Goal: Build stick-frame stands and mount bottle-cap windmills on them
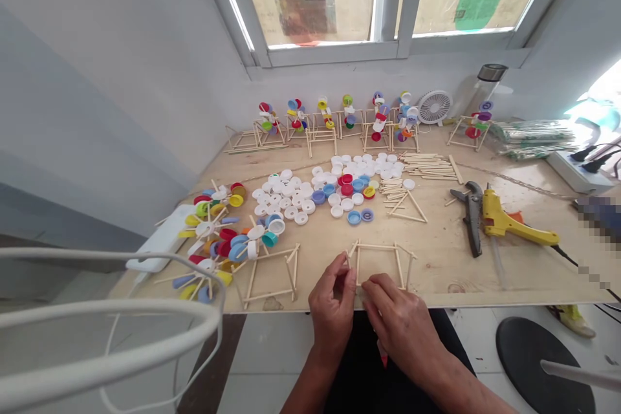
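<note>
A frame of thin wooden sticks (378, 246) stands at the table's near edge in front of me. My left hand (331, 304) pinches an upright stick at the frame's left side between thumb and fingers. My right hand (400, 317) has its fingers closed at the frame's near left corner; the fingertips partly hide what they grip. Below the right hand, against dark clothing, shows a small red and white item (382, 354), too hidden to name. To the left is another stick frame (272, 272), beside stick wheels with coloured bottle caps (237, 249).
White bottle caps (284, 194) lie mid-table, near loose sticks (427, 166). On the right are a yellow glue gun (517, 223), black-handled cutters (471, 217) and a power strip (582, 171). Finished cap wheels on frames (381, 123) and a small fan (435, 108) line the back.
</note>
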Demonstrator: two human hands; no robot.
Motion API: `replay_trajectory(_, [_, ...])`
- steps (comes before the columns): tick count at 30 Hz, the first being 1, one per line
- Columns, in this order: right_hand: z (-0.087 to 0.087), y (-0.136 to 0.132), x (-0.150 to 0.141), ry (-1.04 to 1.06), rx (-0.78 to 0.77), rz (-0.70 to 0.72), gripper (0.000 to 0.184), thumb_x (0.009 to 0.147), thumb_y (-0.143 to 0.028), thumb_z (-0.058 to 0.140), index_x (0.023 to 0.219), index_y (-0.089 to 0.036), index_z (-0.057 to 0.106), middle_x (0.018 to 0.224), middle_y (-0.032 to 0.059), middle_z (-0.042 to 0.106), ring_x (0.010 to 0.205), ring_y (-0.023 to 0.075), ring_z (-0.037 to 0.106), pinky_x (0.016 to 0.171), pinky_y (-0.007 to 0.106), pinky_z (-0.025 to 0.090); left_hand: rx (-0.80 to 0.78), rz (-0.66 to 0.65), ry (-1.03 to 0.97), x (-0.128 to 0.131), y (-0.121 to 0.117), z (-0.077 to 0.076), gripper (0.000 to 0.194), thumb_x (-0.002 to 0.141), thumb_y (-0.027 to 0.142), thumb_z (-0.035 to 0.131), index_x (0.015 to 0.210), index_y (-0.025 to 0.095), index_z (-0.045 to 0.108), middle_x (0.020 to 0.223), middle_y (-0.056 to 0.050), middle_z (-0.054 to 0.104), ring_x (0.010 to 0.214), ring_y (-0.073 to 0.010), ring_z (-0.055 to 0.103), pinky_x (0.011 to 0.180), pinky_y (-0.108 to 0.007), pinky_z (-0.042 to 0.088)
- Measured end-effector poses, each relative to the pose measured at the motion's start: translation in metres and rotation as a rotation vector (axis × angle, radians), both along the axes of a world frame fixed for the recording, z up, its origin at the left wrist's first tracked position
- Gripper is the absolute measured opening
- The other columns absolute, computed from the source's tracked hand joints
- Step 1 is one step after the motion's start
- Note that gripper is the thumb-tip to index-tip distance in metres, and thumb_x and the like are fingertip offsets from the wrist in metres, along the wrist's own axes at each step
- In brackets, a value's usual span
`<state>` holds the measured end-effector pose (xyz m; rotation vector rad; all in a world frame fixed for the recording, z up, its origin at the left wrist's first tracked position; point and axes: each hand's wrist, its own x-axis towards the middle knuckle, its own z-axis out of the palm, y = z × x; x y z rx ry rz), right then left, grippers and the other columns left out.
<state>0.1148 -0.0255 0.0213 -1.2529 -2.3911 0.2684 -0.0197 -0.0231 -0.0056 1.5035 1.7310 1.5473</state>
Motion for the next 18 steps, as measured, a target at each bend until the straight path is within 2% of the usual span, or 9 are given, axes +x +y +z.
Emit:
replay_trajectory(6, [0.018, -0.014, 0.025, 0.264, 0.076, 0.001, 0.021, 0.091, -0.014, 0.045, 0.108, -0.020, 0.055, 0.101, 0.0073, 0.065, 0.085, 0.0144, 0.064, 0.072, 0.024, 0.051, -0.014, -0.002, -0.013, 0.001, -0.001, 0.001, 0.029, 0.084, 0.026, 0.059, 0.111, 0.017, 0.063, 0.080, -0.002, 0.068, 0.069, -0.0117, 0.064, 0.068, -0.022, 0.054])
replay_trajectory(12, [0.022, -0.007, 0.065, 0.370, 0.157, -0.207, 0.015, 0.088, -0.013, 0.051, 0.098, -0.019, 0.059, 0.091, 0.0051, 0.065, 0.085, 0.0137, 0.063, 0.073, 0.023, 0.049, -0.022, 0.000, -0.025, 0.000, -0.003, -0.001, 0.031, 0.084, 0.027, 0.060, 0.113, 0.017, 0.062, 0.081, -0.003, 0.067, 0.072, -0.0121, 0.065, 0.072, -0.023, 0.054])
replay_trajectory(15, [0.018, 0.007, 0.076, 0.389, 0.110, -0.300, 0.011, 0.088, -0.018, 0.051, 0.095, -0.019, 0.060, 0.089, 0.0043, 0.064, 0.075, 0.0127, 0.061, 0.066, 0.023, 0.049, -0.043, -0.012, -0.044, 0.000, -0.003, -0.003, 0.031, 0.085, 0.029, 0.058, 0.113, 0.017, 0.062, 0.082, -0.003, 0.067, 0.073, -0.0132, 0.065, 0.072, -0.024, 0.055])
replay_trajectory(18, [0.013, 0.019, 0.078, 0.391, -0.010, -0.321, 0.013, 0.090, -0.025, 0.049, 0.095, -0.020, 0.060, 0.086, 0.0034, 0.063, 0.070, 0.0127, 0.058, 0.062, 0.024, 0.048, -0.068, -0.022, -0.063, -0.001, -0.002, -0.004, 0.033, 0.086, 0.031, 0.056, 0.114, 0.017, 0.061, 0.084, -0.005, 0.067, 0.074, -0.0147, 0.067, 0.073, -0.026, 0.055])
